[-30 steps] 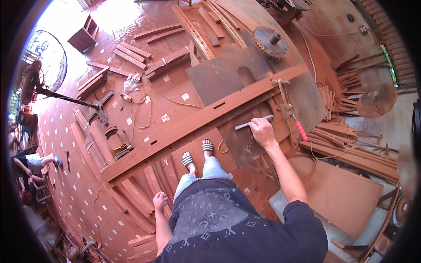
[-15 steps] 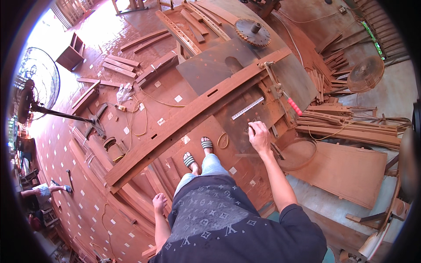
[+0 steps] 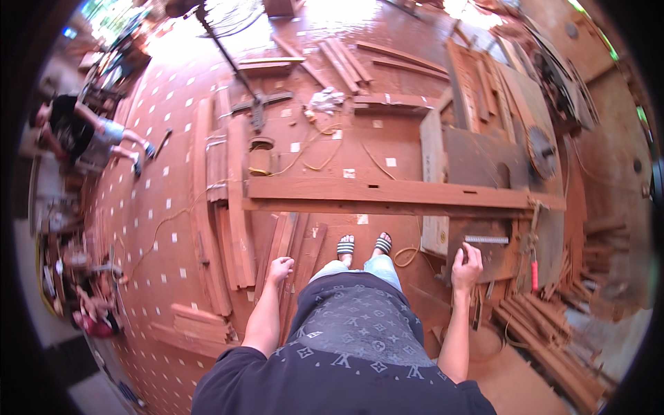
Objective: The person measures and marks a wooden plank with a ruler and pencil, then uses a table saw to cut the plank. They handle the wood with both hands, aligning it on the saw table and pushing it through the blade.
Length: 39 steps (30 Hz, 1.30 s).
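Lengthwise from left to right lie a long reddish-brown wooden beam (image 3: 311, 189) and thin white strip (image 3: 486, 240); nearby, our right hand (image 3: 467, 268) is half-open, empty; our left hand (image 3: 280, 269) curls loosely, contents unclear.

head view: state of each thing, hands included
Bare left hand, loosely curled, nothing visible held
Bare right hand, partly open, nothing visible held
White strip ruler, lying flat
Long brown wooden beam, slotted, lying crosswise
Red-handled clamp, tightness unclear
Round toothed metal saw blade, apparently not spinning
White bag or cloth, crumpled
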Motion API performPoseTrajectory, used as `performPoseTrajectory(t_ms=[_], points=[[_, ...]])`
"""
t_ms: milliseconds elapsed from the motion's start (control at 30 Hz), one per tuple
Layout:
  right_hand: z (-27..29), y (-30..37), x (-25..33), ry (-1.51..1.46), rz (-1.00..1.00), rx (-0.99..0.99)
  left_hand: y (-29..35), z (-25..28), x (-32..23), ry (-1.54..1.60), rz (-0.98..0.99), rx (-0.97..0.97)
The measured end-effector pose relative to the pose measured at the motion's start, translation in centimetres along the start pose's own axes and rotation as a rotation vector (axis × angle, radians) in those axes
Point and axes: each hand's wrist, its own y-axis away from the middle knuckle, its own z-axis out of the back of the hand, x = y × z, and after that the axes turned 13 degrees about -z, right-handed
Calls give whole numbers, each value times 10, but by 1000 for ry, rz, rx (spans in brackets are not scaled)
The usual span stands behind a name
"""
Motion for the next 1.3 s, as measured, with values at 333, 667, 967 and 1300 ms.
performPoseTrajectory(t_ms=[333, 667, 967, 1300], points=[[-18, -11, 14, -19, 194, 31, 18, -19, 53, 38, 86, -80], [-23, -10, 28, -62, 220, 44, 12, -9, 73, 87, 75, -81], [-16, 39, 16, -53, 125, 34, 8, 18, 18, 220, -80, -220], [8, 76, 3, -125, 49, 16, -5, 26, -11, 409, -97, -248]])
